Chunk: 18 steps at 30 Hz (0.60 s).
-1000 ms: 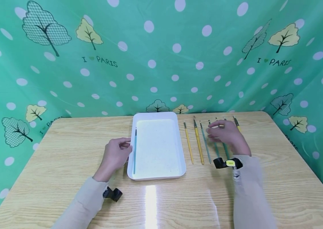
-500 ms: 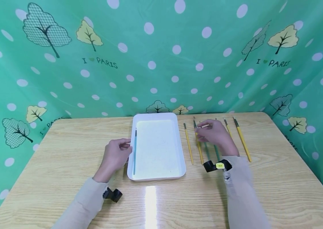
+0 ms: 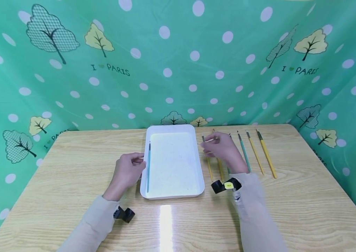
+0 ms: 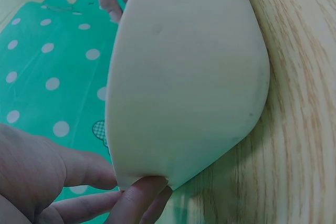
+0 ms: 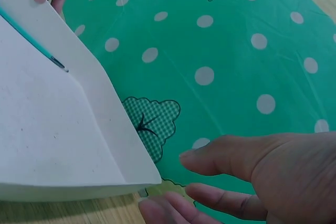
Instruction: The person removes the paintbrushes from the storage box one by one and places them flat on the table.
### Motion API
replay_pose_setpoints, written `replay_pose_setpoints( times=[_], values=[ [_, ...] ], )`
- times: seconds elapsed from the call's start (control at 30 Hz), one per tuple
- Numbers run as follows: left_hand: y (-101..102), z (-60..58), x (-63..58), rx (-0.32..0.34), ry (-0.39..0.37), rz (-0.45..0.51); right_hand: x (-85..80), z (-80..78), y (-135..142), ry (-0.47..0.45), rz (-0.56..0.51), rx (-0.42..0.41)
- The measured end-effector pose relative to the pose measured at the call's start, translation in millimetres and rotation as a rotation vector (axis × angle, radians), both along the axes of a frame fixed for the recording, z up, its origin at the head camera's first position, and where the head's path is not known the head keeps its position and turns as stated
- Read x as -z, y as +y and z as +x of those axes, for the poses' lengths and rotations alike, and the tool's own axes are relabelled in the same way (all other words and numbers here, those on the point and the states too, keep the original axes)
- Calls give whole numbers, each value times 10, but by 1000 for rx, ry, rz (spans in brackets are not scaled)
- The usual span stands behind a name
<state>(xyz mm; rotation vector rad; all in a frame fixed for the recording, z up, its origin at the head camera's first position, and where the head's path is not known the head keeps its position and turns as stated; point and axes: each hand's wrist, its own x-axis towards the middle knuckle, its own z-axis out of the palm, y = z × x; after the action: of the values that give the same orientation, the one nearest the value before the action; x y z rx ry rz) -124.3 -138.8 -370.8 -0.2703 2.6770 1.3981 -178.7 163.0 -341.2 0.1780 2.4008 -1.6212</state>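
Note:
My left hand [image 3: 128,171] grips the left rim of a white tray [image 3: 199,175], its thumb and fingers pinching the wall in the left wrist view. Inside the tray, a teal paintbrush [image 3: 148,169] lies along the left side. My right hand [image 3: 222,148] is over the leftmost paintbrushes, just right of the tray. In the right wrist view its thumb and fingers are apart, with nothing seen between them. Below that hand are a thin yellow paintbrush [image 3: 209,169] and a thicker yellow paintbrush [image 3: 220,170], both partly covered.
Right of my right hand lie a teal paintbrush [image 3: 243,152], a thin yellow one [image 3: 255,154] and a thick yellow one [image 3: 267,154]. They rest on a wooden table [image 3: 307,196]. A green dotted cloth [image 3: 178,52] hangs behind the table's far edge.
My right hand has moved left across the row of paintbrushes towards the tray, uncovering the ones on the right. My left hand and the tray have stayed in place.

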Motion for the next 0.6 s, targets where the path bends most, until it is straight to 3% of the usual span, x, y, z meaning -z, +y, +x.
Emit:
replay_pose_setpoints(
  times=[0.6],
  values=[
    [-4,-8,15,10,0,-12,11,87,-421,16,15,-75]
  ],
)
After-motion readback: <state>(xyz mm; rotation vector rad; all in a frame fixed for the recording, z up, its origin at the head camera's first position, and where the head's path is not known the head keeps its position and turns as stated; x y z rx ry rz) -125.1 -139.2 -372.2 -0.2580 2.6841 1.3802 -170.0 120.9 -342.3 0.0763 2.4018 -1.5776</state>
